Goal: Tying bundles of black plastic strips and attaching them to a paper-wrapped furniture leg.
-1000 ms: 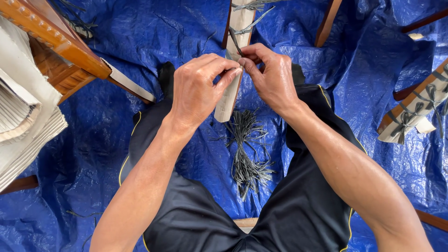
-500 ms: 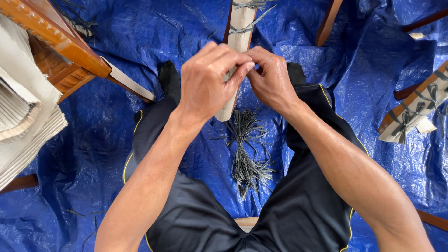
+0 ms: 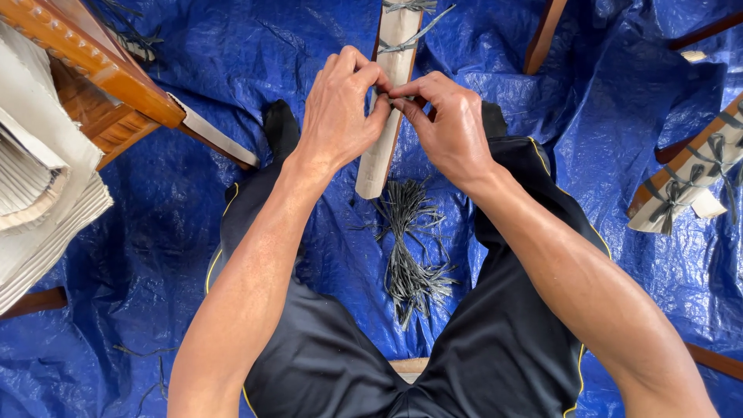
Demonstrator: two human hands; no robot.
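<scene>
A long pale-wrapped wooden piece (image 3: 377,166) runs away from me across the blue tarp (image 3: 232,54), with grey ties knotted around it further up (image 3: 402,42). My left hand (image 3: 339,108) and my right hand (image 3: 447,128) meet on top of it, fingertips pinched together on a thin grey strip (image 3: 383,94) that is mostly hidden by the fingers. A loose bundle of grey strips (image 3: 409,251) lies on the tarp between my knees.
A carved wooden frame (image 3: 93,66) with folded pale cardboard (image 3: 35,193) sits at the left. Another wrapped piece with grey ties (image 3: 681,190) lies at the right. Dark wooden bars (image 3: 543,35) cross the tarp at the top and right.
My left hand has swung up and over the wrapped piece and now pinches at the same spot as the right; the upright end of the strip is no longer visible.
</scene>
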